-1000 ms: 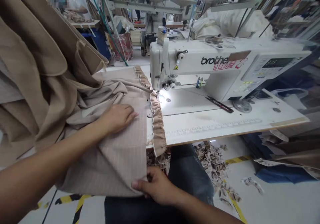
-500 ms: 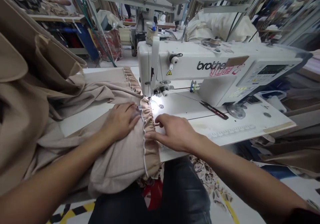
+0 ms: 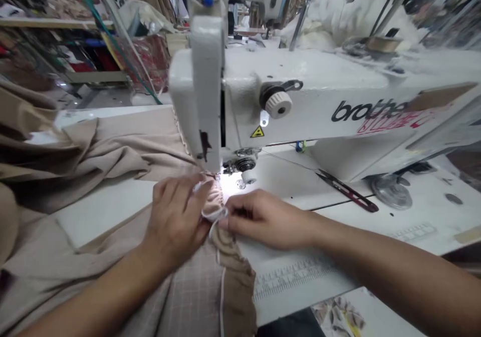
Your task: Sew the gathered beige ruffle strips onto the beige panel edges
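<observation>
Fingers [image 3: 240, 210] pinching beige ruffle [image 3: 213, 201], white sewing table [image 3: 105, 212], cluttered workshop [image 3: 143, 61] behind

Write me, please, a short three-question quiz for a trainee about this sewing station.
1. True or false: the left hand and the right hand both grip the ruffled edge close to the sewing machine.
2. Where do the snips lie?
A) on the white table, to the right of the hands
B) in the left hand
C) on top of the sewing machine
3. What is printed along the table's front edge, beside the right forearm?

Key: 1 true; 2 A; 3 ruler marks.
</observation>
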`<state>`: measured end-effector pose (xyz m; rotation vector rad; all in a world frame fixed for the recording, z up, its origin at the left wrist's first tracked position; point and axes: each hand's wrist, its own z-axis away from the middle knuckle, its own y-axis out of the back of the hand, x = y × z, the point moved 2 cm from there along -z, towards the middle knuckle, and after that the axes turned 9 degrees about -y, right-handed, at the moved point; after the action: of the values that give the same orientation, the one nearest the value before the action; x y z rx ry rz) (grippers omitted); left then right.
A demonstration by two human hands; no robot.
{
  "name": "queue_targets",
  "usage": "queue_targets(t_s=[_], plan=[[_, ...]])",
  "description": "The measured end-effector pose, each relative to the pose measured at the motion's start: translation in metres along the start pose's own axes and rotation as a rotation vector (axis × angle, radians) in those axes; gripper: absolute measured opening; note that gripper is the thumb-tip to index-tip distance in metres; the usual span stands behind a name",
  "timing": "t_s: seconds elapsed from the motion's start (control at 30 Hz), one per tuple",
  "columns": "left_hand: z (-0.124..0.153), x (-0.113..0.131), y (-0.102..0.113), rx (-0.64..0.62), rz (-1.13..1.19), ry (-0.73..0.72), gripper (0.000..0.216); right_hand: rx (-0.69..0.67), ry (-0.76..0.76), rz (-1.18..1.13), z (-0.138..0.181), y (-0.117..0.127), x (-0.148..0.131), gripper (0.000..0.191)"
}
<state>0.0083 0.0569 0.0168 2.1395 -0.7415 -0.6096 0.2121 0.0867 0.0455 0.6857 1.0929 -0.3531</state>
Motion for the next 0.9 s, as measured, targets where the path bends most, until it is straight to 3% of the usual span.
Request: queue_targets(t_s=[0.1, 0.17, 0.23, 0.37, 0.5, 0.73, 0.9], plan=[[0.003, -0.001, 0.006, -0.04, 0.048, -0.199, 0.024, -0.047, 0.013, 0.295, 0.014, 0.008, -0.002, 0.021], [0.002, -0.001, 0.009, -0.07, 0.13, -0.196, 0.025, 0.054, 0.048, 0.431, 0.018, 0.017, 0.0, 0.026], [-0.004, -0.002, 0.01, -0.095, 0.244, -0.079, 0.023, 0.162, 0.093, 0.592, 0.015, 0.019, 0.006, 0.034], [-0.014, 0.002, 0.006, -0.132, 0.446, 0.228, 0.015, 0.251, 0.141, 0.834, 0.002, 0.007, 0.022, 0.049], [-0.009, 0.004, 0.0, -0.124, 0.418, 0.224, 0.015, 0.297, 0.129, 0.893, -0.006, -0.001, 0.029, 0.052], [-0.005, 0.0, 0.0, -0.073, 0.166, -0.03, 0.022, 0.312, 0.125, 0.906, -0.006, 0.001, 0.026, 0.044], [-0.006, -0.005, 0.002, -0.094, 0.322, -0.026, 0.022, 0.34, 0.125, 0.917, -0.004, 0.0, 0.027, 0.042]])
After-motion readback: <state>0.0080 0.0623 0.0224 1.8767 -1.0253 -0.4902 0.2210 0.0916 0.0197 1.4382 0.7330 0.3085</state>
